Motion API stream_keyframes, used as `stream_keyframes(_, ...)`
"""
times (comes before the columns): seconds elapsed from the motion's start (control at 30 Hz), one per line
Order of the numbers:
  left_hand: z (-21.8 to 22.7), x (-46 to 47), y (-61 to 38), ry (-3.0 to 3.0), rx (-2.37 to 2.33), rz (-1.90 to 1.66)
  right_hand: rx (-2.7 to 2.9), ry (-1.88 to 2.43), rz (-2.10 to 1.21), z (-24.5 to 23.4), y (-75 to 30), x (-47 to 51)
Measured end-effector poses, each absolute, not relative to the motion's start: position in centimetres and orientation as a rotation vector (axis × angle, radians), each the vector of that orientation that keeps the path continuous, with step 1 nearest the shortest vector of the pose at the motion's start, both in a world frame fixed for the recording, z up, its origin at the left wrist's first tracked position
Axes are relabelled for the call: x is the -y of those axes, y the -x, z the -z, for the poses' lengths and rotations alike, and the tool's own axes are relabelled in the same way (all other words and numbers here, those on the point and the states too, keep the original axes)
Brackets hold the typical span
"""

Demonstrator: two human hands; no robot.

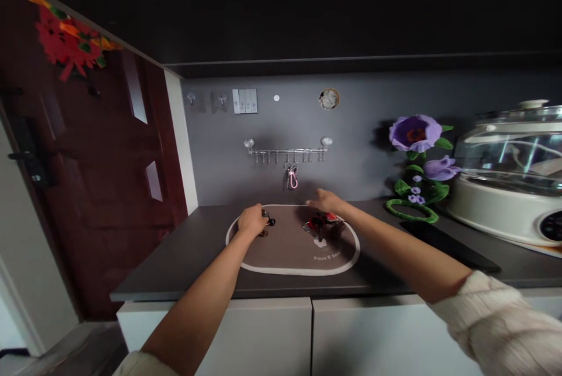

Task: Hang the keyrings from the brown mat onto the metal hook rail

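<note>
The left hand [253, 221] is at small dark items [271, 222]; the right hand [326, 201] is near red things [317, 224] on the mat [281, 250].

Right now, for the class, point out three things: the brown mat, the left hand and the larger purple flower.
Brown mat [287, 241]: head view, bare area near its middle.
Left hand [252, 221]: head view, back of the hand.
Larger purple flower [415, 134]: head view, orange-brown centre.

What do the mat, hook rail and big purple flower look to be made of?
Mat: matte, perhaps rubber or fabric; flat, dull surface without glare.
Hook rail: probably polished metal; thin, silvery bar with bright glints.
Big purple flower: likely felt or chenille, soft finish; its petals look fuzzy.
</note>
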State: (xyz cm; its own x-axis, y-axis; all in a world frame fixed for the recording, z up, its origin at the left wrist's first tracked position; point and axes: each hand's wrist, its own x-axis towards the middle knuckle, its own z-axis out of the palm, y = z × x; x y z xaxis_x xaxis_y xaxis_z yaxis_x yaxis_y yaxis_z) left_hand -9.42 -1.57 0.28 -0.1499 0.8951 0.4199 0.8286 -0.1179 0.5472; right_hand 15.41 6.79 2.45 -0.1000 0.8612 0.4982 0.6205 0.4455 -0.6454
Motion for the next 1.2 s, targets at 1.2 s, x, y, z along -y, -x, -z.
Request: stream_keyframes(1.2,-1.1,1.6,11.8,-1.944,-2.083,-0.808,2.156,1.555,-0.292,-5.6,-5.6,-0.4)
